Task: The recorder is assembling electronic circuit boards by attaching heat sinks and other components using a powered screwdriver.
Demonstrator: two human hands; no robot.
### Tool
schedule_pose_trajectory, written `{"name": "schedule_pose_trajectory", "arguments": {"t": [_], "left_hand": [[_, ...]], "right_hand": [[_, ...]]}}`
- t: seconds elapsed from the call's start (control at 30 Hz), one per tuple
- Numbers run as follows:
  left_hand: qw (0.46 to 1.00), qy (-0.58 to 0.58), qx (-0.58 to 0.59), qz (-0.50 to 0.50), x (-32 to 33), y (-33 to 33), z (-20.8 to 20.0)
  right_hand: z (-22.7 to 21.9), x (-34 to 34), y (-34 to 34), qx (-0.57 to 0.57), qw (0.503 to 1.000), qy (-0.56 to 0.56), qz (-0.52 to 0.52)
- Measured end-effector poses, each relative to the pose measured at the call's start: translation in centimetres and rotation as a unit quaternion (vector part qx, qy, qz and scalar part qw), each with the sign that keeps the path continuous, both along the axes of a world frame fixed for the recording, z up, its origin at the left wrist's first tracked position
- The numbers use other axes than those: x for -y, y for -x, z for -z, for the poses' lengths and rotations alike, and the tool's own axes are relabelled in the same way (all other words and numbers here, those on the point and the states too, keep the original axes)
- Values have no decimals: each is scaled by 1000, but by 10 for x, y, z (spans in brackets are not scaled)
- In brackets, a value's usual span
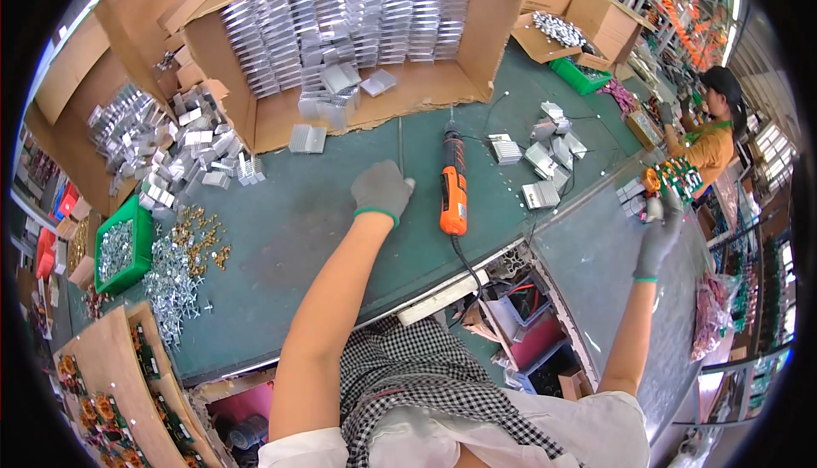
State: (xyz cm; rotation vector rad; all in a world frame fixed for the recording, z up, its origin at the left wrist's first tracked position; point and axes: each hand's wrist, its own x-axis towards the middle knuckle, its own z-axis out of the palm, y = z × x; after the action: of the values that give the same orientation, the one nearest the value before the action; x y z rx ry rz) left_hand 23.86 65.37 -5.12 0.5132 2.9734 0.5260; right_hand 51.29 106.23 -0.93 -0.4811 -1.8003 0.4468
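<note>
My left hand (383,191), in a grey glove, is curled in a fist low over the green bench (281,238), left of an orange electric screwdriver (454,191). Its fingers are tucked under, so whatever they may hold is hidden. The screwdriver lies on the bench with its bit pointing away and its cord running toward me. Far to the right, my gloved right hand (659,234) grips a circuit board (679,177) crowded with green parts and a copper coil. Silver heat sinks (630,196) sit just left of that board.
An open cardboard box (502,34) of stacked heat sinks stands at the back. Loose heat sinks (542,162) lie right of the screwdriver. At left are a green bin (146,242) and piled screws (174,285). A co-worker (719,132) sits at the far right.
</note>
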Motion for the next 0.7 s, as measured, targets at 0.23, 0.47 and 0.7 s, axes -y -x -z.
{"name": "schedule_pose_trajectory", "arguments": {"t": [0.23,0.47,0.7], "left_hand": [[941,-254,220,-47,39,-36,4],[926,-212,-63,305,53,-191,10],[914,-199,50,349,74,-189,6]], "right_hand": [[28,240,14,267,789,312,-457],[76,313,12,120,672,499,-534],[235,253,-112,391,774,426,-256]]}}
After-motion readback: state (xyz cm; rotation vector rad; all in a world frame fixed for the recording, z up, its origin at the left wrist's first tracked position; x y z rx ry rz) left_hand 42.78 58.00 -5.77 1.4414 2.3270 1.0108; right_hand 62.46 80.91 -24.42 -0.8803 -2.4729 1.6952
